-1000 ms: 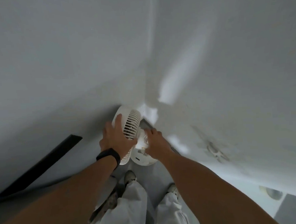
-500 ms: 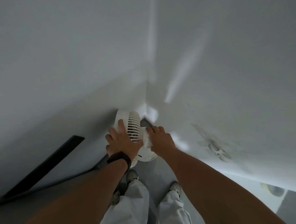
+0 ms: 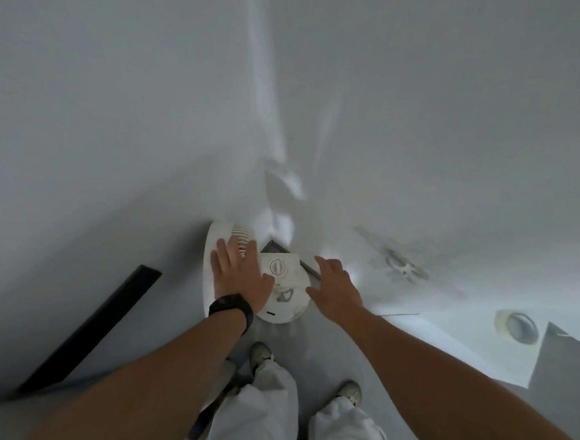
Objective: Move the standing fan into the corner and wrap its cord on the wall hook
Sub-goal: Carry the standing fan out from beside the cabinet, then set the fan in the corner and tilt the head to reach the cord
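We stand over the standing fan [image 3: 231, 258], which sits on the floor [image 3: 329, 354] right in the corner where the two pale walls [image 3: 104, 129] meet. Our left hand [image 3: 239, 275] lies flat on the rear of the fan head, fingers straight and spread over the slotted grille, holding nothing; we judge it rests there to steady the head while the fan settles into place. Our right hand [image 3: 334, 289] hovers just beside the round base [image 3: 284, 302], fingers loosely extended and gripping nothing, apart from the fan, as if releasing it or about to nudge it.

Seen from above, the fan's long axis runs upright toward us, so the pole is hidden under the head and the control block with its round dial [image 3: 278, 266]. The head stands edge-on along the left wall, its flat faces turned to the sides; which is the front we cannot tell.

The move into the corner looks all but finished. We cannot see the cord or a wall hook here, so the wrapping seems not yet begun. A black wristband [image 3: 231, 308] circles our left wrist, and a dark strip [image 3: 93, 326] lies along the floor's left edge
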Tool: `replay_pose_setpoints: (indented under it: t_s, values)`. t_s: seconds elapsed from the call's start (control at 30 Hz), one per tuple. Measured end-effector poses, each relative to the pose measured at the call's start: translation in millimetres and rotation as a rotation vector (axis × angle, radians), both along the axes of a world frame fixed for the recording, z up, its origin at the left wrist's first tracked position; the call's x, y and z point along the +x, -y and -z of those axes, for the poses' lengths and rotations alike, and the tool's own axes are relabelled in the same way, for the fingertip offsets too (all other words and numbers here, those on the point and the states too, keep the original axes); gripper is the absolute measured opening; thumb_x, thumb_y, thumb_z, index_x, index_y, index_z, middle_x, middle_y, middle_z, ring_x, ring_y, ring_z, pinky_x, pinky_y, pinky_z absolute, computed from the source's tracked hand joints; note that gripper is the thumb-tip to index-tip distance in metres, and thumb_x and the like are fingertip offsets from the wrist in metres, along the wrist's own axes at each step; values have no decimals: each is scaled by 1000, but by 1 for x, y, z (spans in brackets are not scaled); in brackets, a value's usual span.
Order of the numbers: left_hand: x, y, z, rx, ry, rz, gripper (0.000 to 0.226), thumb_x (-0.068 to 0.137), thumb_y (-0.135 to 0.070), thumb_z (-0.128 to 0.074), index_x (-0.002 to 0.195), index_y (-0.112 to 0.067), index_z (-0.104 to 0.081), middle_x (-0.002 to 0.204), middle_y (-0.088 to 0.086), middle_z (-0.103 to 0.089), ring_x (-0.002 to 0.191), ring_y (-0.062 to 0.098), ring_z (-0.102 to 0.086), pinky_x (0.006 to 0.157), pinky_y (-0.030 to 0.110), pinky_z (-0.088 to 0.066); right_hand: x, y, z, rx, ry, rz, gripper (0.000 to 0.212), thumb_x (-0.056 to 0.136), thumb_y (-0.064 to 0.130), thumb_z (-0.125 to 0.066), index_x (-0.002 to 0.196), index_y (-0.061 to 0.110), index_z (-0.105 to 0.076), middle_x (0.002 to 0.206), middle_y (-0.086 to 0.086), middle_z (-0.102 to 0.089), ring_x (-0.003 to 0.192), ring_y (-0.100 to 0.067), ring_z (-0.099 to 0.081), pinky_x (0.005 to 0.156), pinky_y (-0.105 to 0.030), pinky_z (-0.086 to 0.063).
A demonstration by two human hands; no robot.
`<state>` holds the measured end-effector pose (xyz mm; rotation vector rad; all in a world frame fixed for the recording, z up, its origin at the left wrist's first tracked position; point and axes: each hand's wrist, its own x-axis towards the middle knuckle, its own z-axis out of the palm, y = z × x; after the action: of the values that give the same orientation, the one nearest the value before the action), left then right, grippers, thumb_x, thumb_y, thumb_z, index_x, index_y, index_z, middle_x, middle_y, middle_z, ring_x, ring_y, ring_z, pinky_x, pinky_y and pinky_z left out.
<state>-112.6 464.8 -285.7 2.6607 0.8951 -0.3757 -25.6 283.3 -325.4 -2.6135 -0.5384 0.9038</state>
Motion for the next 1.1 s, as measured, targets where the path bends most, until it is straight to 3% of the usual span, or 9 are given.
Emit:
replay_pose_setpoints:
  t_s: [0.1,0.17,0.23,0.43,0.57,0.73,0.87,1.1]
  values:
    - [-7,26,-17,-289,131,-28,42,92,-29,-64,132,-19,-58,142,6,-48,136,27,-43,110,39,-43,-18,21,-18,108,-44,132,64,97,35,-65,153,21,-38,152,-6,-35,129,-28,-51,101,-42,-49]
    - [-16,47,-23,-462,201,-54,26,95,-22,-63,121,-21,-64,126,0,-58,119,22,-57,98,31,-46,-32,33,-28,192,-79,246,59,97,34,-65,150,19,-44,148,-6,-41,126,-25,-54,98,-32,-44]
    - [-26,71,-20,-538,256,-76,20,96,-20,-62,115,-23,-67,118,-4,-63,110,18,-62,95,30,-48,-48,46,-30,239,-61,261,52,98,33,-64,145,19,-49,142,-5,-48,124,-20,-54,92,-23,-38]
    - [-41,119,80,-718,358,-187,13,94,-22,-63,96,-31,-71,93,-11,-73,90,10,-69,81,34,-57,-61,83,47,90,13,302,30,100,34,-57,129,28,-63,123,5,-67,108,-19,-63,80,-28,-42]
    - [-59,136,176,-600,518,-95,12,94,-23,-64,90,-30,-73,91,-12,-75,89,8,-70,82,35,-59,-73,98,123,42,176,264,26,99,26,-52,118,30,-69,111,4,-72,97,-23,-66,77,-32,-49]
    - [-89,142,222,-447,825,36,17,91,-29,-60,92,-23,-76,87,-11,-73,82,6,-69,77,33,-58,-101,100,165,161,392,251,25,96,23,-54,112,30,-73,102,4,-73,89,-22,-67,72,-31,-47]
    - [-136,146,214,-416,930,128,22,90,-38,-55,92,-26,-74,87,-14,-72,82,7,-69,75,40,-61,-156,103,154,261,549,249,22,96,28,-55,113,31,-70,100,4,-72,91,-21,-66,79,-37,-55]
    - [-220,120,156,-335,1023,-18,6,95,-30,-64,100,-29,-68,100,-12,-67,89,6,-65,80,35,-60,-248,87,105,282,581,131,20,98,42,-54,105,30,-69,104,8,-63,97,-15,-61,74,-31,-43]
